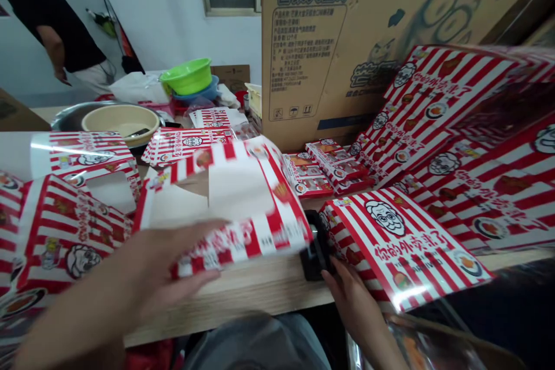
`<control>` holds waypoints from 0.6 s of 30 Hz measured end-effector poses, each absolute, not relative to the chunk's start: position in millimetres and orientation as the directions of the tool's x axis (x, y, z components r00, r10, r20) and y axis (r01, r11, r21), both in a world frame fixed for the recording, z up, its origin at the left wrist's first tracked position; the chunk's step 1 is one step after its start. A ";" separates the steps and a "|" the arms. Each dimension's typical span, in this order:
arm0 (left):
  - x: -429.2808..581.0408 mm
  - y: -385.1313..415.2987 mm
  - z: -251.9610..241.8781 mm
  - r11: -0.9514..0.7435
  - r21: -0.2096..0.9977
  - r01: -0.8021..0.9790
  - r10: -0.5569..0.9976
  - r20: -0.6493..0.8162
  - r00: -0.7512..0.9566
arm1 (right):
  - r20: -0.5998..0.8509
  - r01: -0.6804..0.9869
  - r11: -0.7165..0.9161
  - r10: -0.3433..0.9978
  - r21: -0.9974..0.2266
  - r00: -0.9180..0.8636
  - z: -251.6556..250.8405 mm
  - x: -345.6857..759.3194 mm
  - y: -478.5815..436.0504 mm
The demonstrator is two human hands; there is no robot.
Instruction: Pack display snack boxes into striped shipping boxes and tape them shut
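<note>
My left hand point(173, 272) is closed on the near edge of a red-and-white striped cardboard box point(264, 237), thumb below and fingers on top. The box is tilted above the table and blurred, and a large cutout shows its white inside. By the right end of that box sits a black device point(315, 251), perhaps a tape dispenser; its details are too dark to make out. My right hand point(349, 289) rests against its near right side, fingers stretched out. Just beyond this hand lies another striped box point(390, 237), with a printed face on its top panel.
Striped cartons lean at the right point(437, 104) and lie at the left point(82, 225). A large brown cardboard box point(312, 81) stands behind. Bowls, a cream one point(121, 118) and a green one point(186, 78), sit at the back. A person in black point(52, 23) stands far left.
</note>
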State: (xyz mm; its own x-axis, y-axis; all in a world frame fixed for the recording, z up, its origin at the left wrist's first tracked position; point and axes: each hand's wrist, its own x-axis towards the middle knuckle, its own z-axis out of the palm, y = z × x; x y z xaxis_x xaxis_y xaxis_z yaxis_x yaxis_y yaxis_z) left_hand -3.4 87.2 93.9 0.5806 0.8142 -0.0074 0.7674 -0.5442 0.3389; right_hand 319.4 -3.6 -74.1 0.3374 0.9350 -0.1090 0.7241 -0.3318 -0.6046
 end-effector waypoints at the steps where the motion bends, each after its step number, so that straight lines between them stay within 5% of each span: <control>1: 5.9 78.3 80.2 -0.601 0.296 0.742 0.765 -0.055 0.641 | -0.117 0.731 -0.343 0.932 -0.590 0.342 -69.8 319.0 -3.2; 6: 37.2 45.8 -1.7 -0.650 0.062 0.757 0.733 -0.209 0.647 | 0.043 0.769 -0.174 0.967 -0.616 0.253 -38.7 320.9 1.0; 12: 30.1 56.0 -71.2 -0.485 -0.080 0.871 0.872 -0.118 0.475 | 0.268 0.837 0.054 0.957 -0.545 0.113 24.2 362.0 33.5; 18: 30.0 98.1 -90.3 -0.359 -0.099 0.928 0.919 -0.214 0.332 | 0.004 0.859 -0.178 0.979 -0.481 0.205 64.6 421.2 126.6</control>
